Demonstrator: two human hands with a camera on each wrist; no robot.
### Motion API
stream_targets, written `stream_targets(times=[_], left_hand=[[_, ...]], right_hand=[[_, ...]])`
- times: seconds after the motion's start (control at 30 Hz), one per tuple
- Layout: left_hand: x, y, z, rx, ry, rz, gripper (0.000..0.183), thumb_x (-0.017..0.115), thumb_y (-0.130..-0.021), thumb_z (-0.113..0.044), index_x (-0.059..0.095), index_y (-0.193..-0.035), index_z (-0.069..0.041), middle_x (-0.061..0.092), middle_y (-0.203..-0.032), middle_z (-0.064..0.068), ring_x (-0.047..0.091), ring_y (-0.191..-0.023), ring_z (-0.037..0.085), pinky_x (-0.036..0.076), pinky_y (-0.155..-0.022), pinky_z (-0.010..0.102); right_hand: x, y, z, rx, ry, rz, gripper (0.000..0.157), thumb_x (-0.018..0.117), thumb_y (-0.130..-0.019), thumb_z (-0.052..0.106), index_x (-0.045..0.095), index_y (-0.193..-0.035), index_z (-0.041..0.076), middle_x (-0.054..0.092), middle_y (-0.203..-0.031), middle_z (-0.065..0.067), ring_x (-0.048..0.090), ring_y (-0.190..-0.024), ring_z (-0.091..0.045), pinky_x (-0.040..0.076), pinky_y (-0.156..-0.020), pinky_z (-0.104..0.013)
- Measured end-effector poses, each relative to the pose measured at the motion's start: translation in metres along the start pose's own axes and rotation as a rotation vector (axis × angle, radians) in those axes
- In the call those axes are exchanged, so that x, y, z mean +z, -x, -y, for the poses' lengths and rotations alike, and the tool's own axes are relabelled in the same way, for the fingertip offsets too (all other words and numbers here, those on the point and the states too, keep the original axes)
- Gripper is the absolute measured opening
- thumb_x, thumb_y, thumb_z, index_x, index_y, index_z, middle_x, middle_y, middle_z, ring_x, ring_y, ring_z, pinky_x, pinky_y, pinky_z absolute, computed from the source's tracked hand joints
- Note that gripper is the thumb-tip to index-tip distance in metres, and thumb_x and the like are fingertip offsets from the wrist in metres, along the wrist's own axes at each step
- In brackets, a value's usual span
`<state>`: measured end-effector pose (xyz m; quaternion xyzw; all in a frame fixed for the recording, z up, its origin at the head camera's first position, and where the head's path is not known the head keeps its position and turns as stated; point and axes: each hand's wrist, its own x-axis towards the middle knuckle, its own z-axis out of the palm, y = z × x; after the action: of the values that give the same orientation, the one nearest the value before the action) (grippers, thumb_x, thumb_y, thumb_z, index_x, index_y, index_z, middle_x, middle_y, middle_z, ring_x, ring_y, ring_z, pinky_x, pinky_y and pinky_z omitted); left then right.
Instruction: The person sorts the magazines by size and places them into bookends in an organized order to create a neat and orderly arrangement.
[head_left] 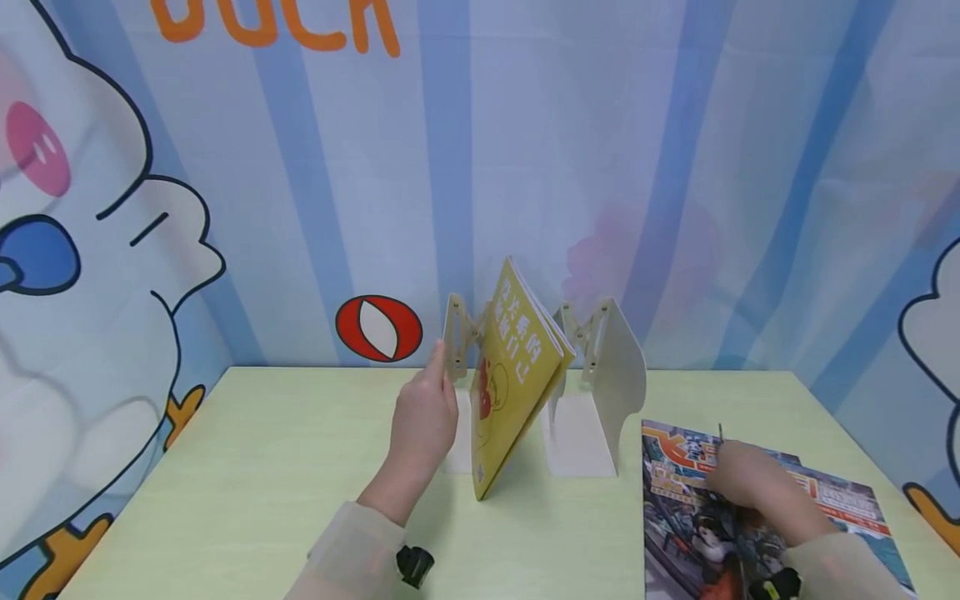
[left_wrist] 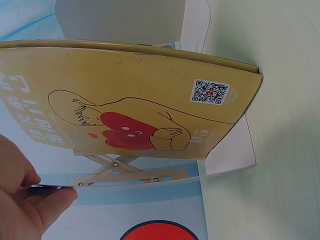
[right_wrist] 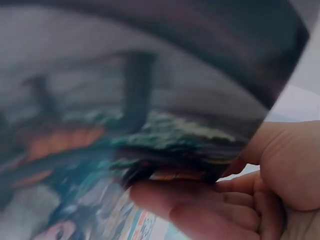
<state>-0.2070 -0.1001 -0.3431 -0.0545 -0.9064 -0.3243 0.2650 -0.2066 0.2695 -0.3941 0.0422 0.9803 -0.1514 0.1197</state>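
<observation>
My left hand (head_left: 425, 417) pinches the upright left panel (head_left: 454, 333) of a white expandable book stand between thumb and fingers, as the left wrist view shows. A yellow picture book (head_left: 517, 375) with a red heart on its cover leans tilted inside the stand, just right of that hand. At the right, my right hand (head_left: 753, 483) grips the edge of a magazine (head_left: 675, 533) with colourful cartoon art. In the right wrist view the magazine (right_wrist: 150, 90) is blurred and covers part of the fingers. A second magazine (head_left: 862, 508) lies partly beneath it.
The stand's right panel (head_left: 618, 375) rises to the right of the book, its white base (head_left: 581, 437) flat on the pale table (head_left: 300, 467). Behind the table's back edge hangs a blue striped cartoon curtain (head_left: 517, 150).
</observation>
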Motion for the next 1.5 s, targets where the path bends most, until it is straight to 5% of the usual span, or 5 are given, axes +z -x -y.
stream_targets(times=[0.13,0.5,0.7,0.93,1.5], left_hand=[[0.0,0.0,0.001,0.009,-0.003,-0.007,0.047,0.051,-0.096,-0.009,0.042,-0.141,-0.002,0.069,-0.105,0.018,0.068,-0.093,0.027,0.057,-0.077,0.033],[-0.001,0.0,0.001,0.01,0.01,0.003,0.046,0.051,-0.096,-0.009,0.042,-0.141,-0.001,0.069,-0.099,0.018,0.068,-0.091,0.027,0.057,-0.076,0.032],[-0.002,0.0,0.001,0.01,0.02,0.004,0.046,0.051,-0.096,-0.01,0.042,-0.141,-0.002,0.069,-0.105,0.019,0.068,-0.093,0.027,0.057,-0.077,0.031],[-0.002,0.0,0.001,-0.011,0.028,0.006,0.047,0.051,-0.096,-0.011,0.042,-0.142,-0.003,0.069,-0.106,0.018,0.068,-0.094,0.027,0.057,-0.076,0.031],[-0.001,0.0,0.004,0.01,0.034,-0.003,0.046,0.051,-0.096,-0.01,0.042,-0.141,-0.002,0.068,-0.11,0.019,0.068,-0.093,0.027,0.057,-0.073,0.031]], right_hand=[[-0.003,0.004,-0.003,-0.02,0.027,-0.018,0.021,0.065,-0.082,0.015,0.061,-0.076,-0.005,0.055,-0.063,-0.007,0.045,-0.051,-0.016,0.037,-0.05,-0.029],[-0.008,0.018,-0.019,0.034,-0.141,-0.019,0.03,0.052,-0.088,0.013,0.052,-0.058,0.007,0.042,-0.048,0.003,0.045,-0.042,-0.01,0.038,-0.043,-0.026],[-0.01,0.02,-0.021,0.059,-0.327,-0.001,0.029,0.046,-0.092,0.012,0.062,-0.08,-0.009,0.063,-0.062,-0.007,0.062,-0.053,-0.015,0.054,-0.051,-0.032],[-0.006,0.02,-0.018,0.062,-0.553,0.004,0.036,0.043,-0.097,0.012,0.053,-0.111,-0.021,0.069,-0.084,-0.021,0.07,-0.07,-0.025,0.059,-0.062,-0.039],[-0.011,0.037,-0.001,-0.007,-0.659,-0.111,0.045,0.038,-0.101,0.019,0.048,-0.122,-0.02,0.07,-0.083,-0.015,0.07,-0.069,-0.022,0.059,-0.063,-0.036]])
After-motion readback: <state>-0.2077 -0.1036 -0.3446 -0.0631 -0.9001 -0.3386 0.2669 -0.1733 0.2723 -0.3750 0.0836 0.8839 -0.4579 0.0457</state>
